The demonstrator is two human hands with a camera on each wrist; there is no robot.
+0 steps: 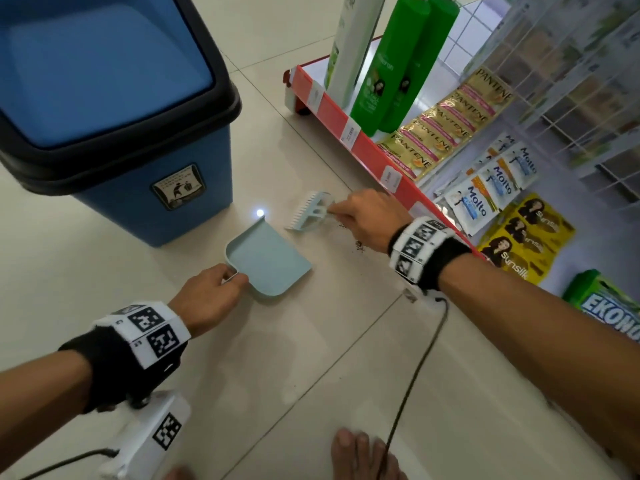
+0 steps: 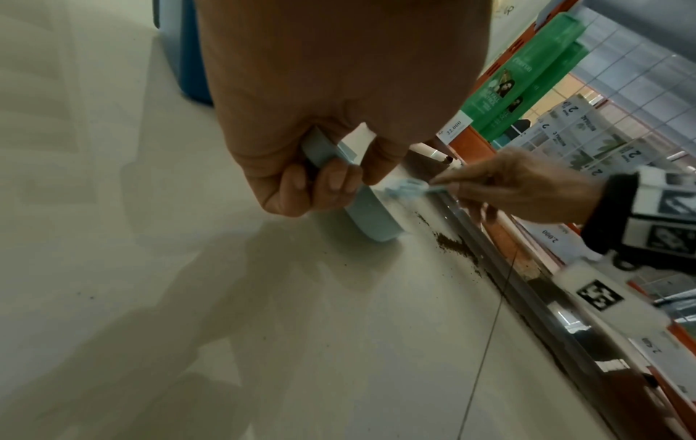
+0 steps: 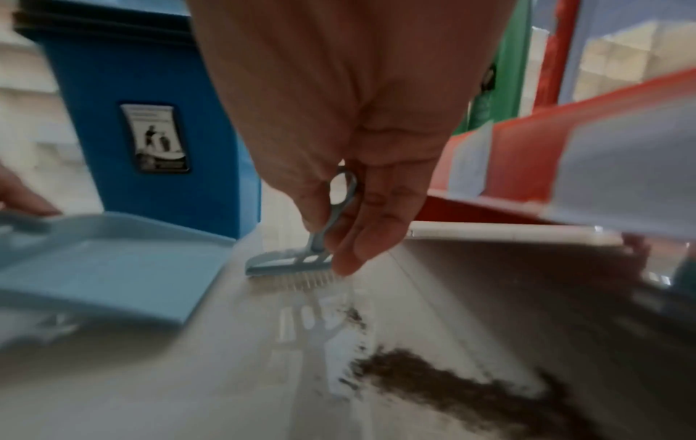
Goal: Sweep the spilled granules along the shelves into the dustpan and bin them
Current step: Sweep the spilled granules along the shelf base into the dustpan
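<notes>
A pale blue dustpan (image 1: 268, 259) lies flat on the tiled floor, and my left hand (image 1: 211, 292) pinches its short handle (image 2: 324, 148). To its right, my right hand (image 1: 367, 216) grips the thin handle (image 3: 341, 205) of a small pale blue brush (image 1: 311, 211). In the right wrist view the brush (image 3: 290, 263) hovers just over the floor beside the dustpan (image 3: 113, 268). Dark brown granules (image 3: 452, 384) lie in a streak along the foot of the shelf, also seen as granules (image 2: 452, 244) and, under my right wrist, a few granules (image 1: 358, 245).
A blue bin (image 1: 114, 109) with a black rim and swing lid stands just behind the dustpan. The red-edged bottom shelf (image 1: 367, 147) runs along the right, stocked with green bottles (image 1: 391, 64) and sachets (image 1: 450, 119). A black cable (image 1: 415, 372) and bare toes (image 1: 360, 455) lie near me.
</notes>
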